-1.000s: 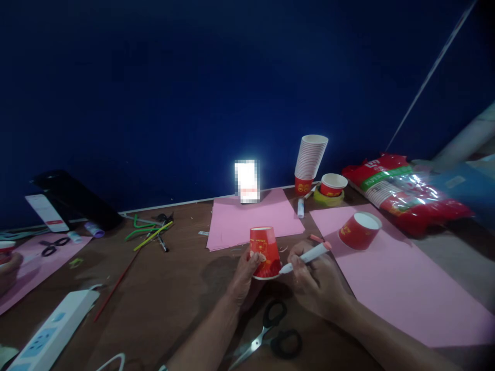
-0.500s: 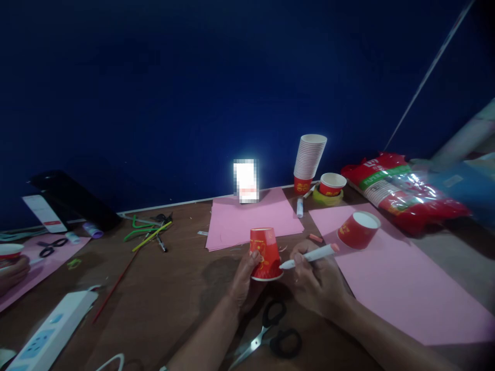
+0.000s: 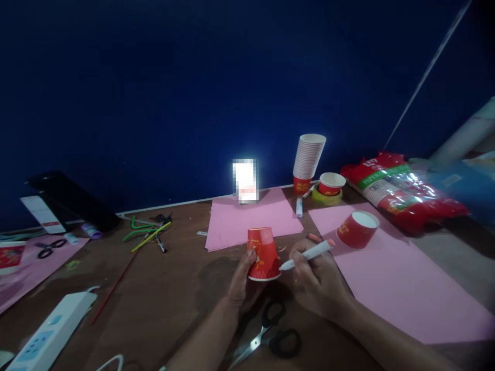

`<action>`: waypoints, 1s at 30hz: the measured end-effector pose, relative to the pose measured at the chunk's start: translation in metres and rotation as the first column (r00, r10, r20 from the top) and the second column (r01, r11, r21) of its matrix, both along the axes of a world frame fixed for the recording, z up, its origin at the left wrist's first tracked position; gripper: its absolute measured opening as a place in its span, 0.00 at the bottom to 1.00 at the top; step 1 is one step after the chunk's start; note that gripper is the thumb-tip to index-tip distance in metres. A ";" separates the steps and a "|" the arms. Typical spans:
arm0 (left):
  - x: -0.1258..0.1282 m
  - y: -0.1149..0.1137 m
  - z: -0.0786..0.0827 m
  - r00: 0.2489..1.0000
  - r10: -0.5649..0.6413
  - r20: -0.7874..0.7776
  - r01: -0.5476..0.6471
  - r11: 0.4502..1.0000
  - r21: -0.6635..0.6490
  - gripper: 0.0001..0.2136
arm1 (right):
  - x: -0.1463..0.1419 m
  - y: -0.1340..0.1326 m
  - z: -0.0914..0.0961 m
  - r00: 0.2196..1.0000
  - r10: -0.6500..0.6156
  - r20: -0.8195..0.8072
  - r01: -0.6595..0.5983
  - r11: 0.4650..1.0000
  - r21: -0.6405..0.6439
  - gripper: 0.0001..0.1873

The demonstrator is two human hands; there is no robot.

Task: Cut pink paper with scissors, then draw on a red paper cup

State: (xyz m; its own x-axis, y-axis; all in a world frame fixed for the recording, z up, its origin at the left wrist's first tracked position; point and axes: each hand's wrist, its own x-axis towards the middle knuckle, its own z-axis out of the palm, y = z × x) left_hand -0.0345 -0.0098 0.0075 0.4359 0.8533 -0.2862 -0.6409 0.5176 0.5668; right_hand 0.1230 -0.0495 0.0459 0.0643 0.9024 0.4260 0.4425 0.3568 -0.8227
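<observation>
My left hand point(image 3: 242, 281) grips an upside-down red paper cup point(image 3: 263, 253) just above the brown table point(image 3: 162, 299). My right hand point(image 3: 315, 281) is closed round a white marker point(image 3: 307, 255) with an orange end, and its tip points at the cup's right side near the rim. Black-handled scissors point(image 3: 270, 335) lie on the table just below both hands.
Two pink paper sheets point(image 3: 251, 219) point(image 3: 394, 278) lie behind and to the right; a red cup point(image 3: 358, 229) lies tipped on the right one. A stack of cups point(image 3: 308, 162), a cup on a tape roll point(image 3: 330, 184), a bag of cups point(image 3: 402, 188), pipe cleaners point(image 3: 149, 232) and a power strip point(image 3: 50, 332) surround them.
My left hand has turned the cup slightly and shifted it a little left. The marker tip stays at the cup's side. At the far left, another person's hand has gone from view.
</observation>
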 end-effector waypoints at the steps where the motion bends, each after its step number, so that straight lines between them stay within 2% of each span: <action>1: 0.000 0.000 0.001 1.000 -0.003 -0.005 0.003 1.000 -0.003 0.16 | 0.001 0.000 -0.002 1.000 -0.012 -0.007 0.012 1.000 0.003 0.12; 6: 0.001 -0.001 0.002 1.000 -0.022 0.005 0.022 1.000 0.001 0.15 | 0.002 -0.001 -0.005 0.998 -0.035 -0.045 0.035 0.999 -0.009 0.12; 15: 0.005 0.001 0.007 0.999 0.047 0.013 -0.047 0.999 -0.005 0.15 | -0.002 -0.001 0.001 0.996 0.058 -0.062 -0.062 0.997 -0.054 0.12; 21: 0.001 0.000 0.001 1.000 -0.005 -0.009 0.005 1.000 0.023 0.21 | -0.002 -0.001 0.002 1.000 0.028 -0.001 -0.028 1.000 -0.004 0.12; 24: -0.004 0.000 -0.005 0.998 -0.059 -0.014 0.060 0.995 0.081 0.24 | -0.001 -0.001 0.002 1.000 0.029 0.001 -0.029 1.000 -0.011 0.11; 30: 0.000 0.001 -0.001 0.999 -0.037 -0.003 0.037 0.993 0.112 0.17 | -0.002 -0.003 0.001 0.997 0.033 0.070 -0.036 0.999 0.031 0.11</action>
